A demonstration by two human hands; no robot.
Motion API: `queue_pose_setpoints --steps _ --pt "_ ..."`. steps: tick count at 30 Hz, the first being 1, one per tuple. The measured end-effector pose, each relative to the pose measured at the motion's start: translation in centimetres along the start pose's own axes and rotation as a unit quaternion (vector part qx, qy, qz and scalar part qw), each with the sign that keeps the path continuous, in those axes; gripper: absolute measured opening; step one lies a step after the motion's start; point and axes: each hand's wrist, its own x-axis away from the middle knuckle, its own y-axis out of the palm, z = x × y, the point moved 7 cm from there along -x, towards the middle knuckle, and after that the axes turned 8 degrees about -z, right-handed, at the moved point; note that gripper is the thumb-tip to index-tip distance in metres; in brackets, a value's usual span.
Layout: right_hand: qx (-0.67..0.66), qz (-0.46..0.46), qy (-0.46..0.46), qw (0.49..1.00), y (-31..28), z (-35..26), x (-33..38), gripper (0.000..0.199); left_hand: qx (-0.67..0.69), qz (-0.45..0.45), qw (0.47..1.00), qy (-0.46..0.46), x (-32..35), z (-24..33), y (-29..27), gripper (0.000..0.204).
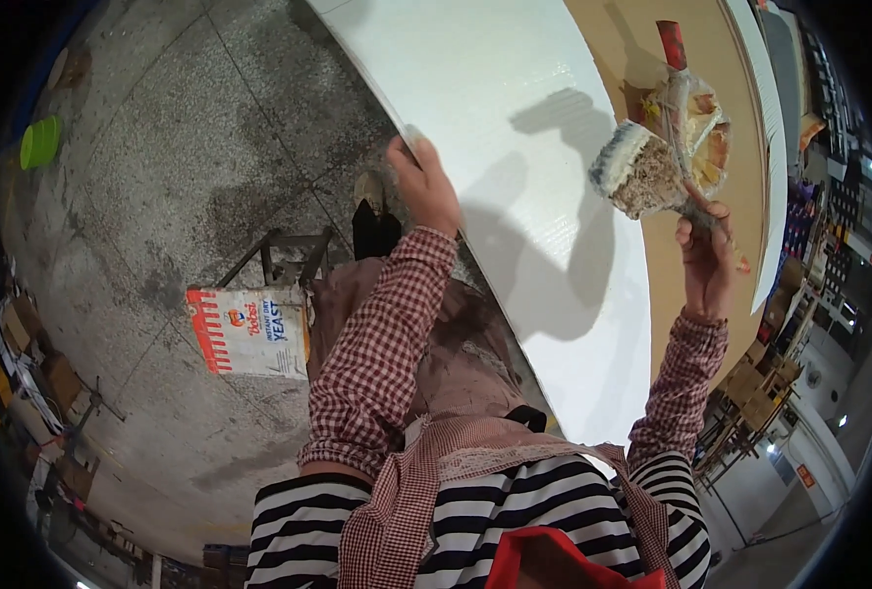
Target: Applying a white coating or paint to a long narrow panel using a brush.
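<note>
My left hand (426, 187) grips the left edge of a white glossy board (564, 285), its fingers closed around the rim. In my right hand (708, 260) is the handle of a wide, thick brush (640, 175). The brush is held up above the board, its pale, clumped bristles pointing left, and it casts a shadow on the white surface. Just beyond the brush stands a plastic-lined container (708, 133) with yellowish-brown residue inside. A red-handled tool (671, 44) sticks out at the container's far side.
Under the white board lies a brown board (672, 324), showing along the right. Left of my legs, a cardboard piece (259, 332) rests by a dark metal-framed stool (294, 253) on the speckled floor. A green bucket (39, 143) sits far left. Stacked boxes (750, 393) stand at right.
</note>
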Motion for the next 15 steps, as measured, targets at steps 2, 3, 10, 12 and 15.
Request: queue_pose_setpoints --steps 2,3,10,12,15 --pt "0.002 0.035 -0.013 0.999 -0.3 -0.1 -1.1 0.029 0.019 0.011 1.0 0.012 0.4 -0.1 0.3 0.048" --pt "-0.048 0.023 -0.036 0.998 0.0 0.0 -1.6 0.034 -0.005 0.047 0.998 0.038 0.2 -0.3 0.1 0.048" --pt "0.347 -0.005 -0.083 0.934 6.7 2.5 -3.7 0.011 0.008 0.058 0.995 0.082 0.3 -0.4 -0.4 0.041" --pt "0.313 -0.014 -0.095 0.945 9.7 3.5 -4.6 0.002 0.018 0.069 0.992 0.1 0.2 -0.3 -0.4 0.04" --pt "0.389 -0.044 -0.208 0.896 12.6 3.3 -7.6 0.005 0.052 0.028 0.995 0.079 0.2 -0.9 -0.2 0.036"
